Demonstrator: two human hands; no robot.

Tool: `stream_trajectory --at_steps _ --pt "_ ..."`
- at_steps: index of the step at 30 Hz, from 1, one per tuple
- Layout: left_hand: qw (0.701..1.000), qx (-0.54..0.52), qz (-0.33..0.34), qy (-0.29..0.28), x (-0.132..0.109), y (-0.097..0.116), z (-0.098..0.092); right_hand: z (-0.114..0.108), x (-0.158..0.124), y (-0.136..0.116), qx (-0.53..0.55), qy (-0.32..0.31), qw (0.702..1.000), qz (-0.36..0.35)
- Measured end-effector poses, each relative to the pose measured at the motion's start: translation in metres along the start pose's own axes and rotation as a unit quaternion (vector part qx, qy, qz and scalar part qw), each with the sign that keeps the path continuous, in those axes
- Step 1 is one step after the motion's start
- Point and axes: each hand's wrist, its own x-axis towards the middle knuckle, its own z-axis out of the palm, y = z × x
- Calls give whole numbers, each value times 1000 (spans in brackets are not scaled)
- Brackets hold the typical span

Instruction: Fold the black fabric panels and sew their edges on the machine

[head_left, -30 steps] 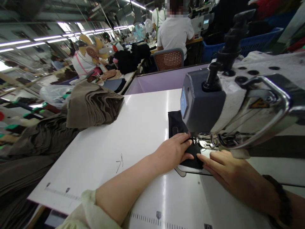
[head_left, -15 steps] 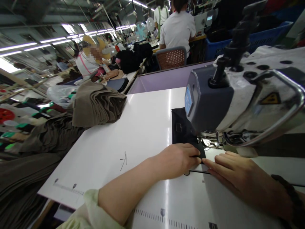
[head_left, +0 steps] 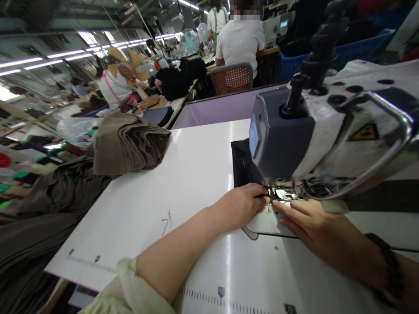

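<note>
Resting beside the presser foot, the left hand (head_left: pixel 240 207) covers the near end of a flat black fabric piece (head_left: pixel 242 165), fingers close together; whether they pinch it, I cannot tell. The right hand (head_left: pixel 319 224) has its forefinger stretched toward that end, thumb parted. Farther back, a blue plastic basket (head_left: pixel 366 53) holds dark cloth (head_left: pixel 296 46). A grey-and-white sewing machine (head_left: pixel 281 135) hides part of the fabric; folded brown cloth (head_left: pixel 126 146) is stacked at the white desk's (head_left: pixel 196 174) left edge.
</note>
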Motion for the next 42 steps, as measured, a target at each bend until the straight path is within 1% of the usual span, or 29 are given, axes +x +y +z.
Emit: stream_trajectory --at_steps 6,13,17,21,24,27,29,31,33,37,42 --pt "1000 -4 -16 25 1 -6 6 0 -2 0 3 -8 1000 7" --pt "999 14 -25 29 3 -7 7 -2 1 -1 -14 6 1000 3" --pt "999 17 -28 18 4 -7 6 -3 2 -1 -9 6 1000 3" --pt "999 14 -33 21 7 -9 4 -3 3 -2 -6 1 1000 2" --pt "998 24 -49 12 7 -2 1 -3 3 -2 -3 8 1000 5" --pt "997 39 -71 -19 0 16 -2 -7 4 -2 18 20 1000 -6" --pt "997 46 -54 -34 -6 31 -4 -12 5 -3 46 16 998 -32" --pt "998 59 -9 -37 -13 42 -4 -18 5 -5 67 4 996 -66" --pt "996 71 33 -35 -18 48 -4 -21 3 -8 72 -2 993 -92" --pt "993 90 65 -41 -20 50 -6 -21 -2 -11 77 -4 992 -98" --pt "989 97 80 -77 -18 49 -9 -19 -3 -14 66 8 992 -105"
